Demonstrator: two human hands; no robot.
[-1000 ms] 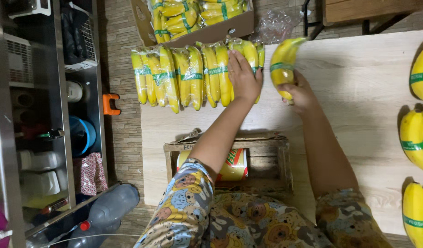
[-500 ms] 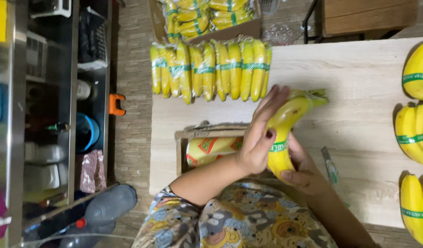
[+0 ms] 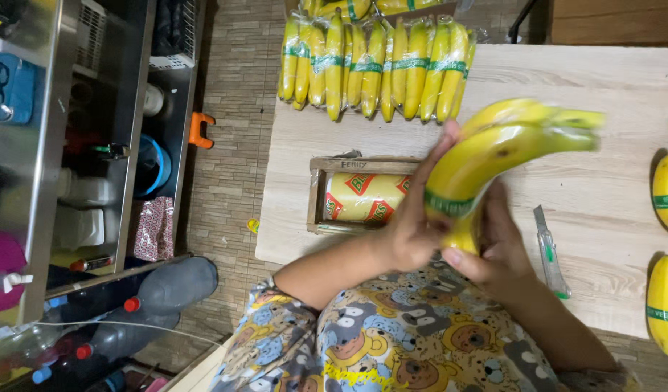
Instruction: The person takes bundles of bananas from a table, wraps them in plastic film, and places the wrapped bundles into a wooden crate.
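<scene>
Both my hands hold one bunch of yellow bananas [image 3: 493,149] wrapped in clear film with a green band, raised close above the light wooden table [image 3: 580,87]. My left hand [image 3: 414,218] grips its lower end from the left. My right hand [image 3: 497,250] cups it from below. A row of wrapped banana bunches [image 3: 374,65] lies at the table's far left edge. A small wooden crate [image 3: 319,192] with a yellow and red roll [image 3: 363,197] inside sits just left of my hands.
A green utility knife [image 3: 550,254] lies on the table right of my hands. More banded bananas [image 3: 667,192] lie along the right edge. A metal shelf unit [image 3: 94,145] with bottles and tubs stands on the left, beside an orange object [image 3: 199,129] on the tiled floor.
The bunch came off the far end of the table, beside the row, and toward me. My left hand left the row and now grips the bunch together with my right hand.
</scene>
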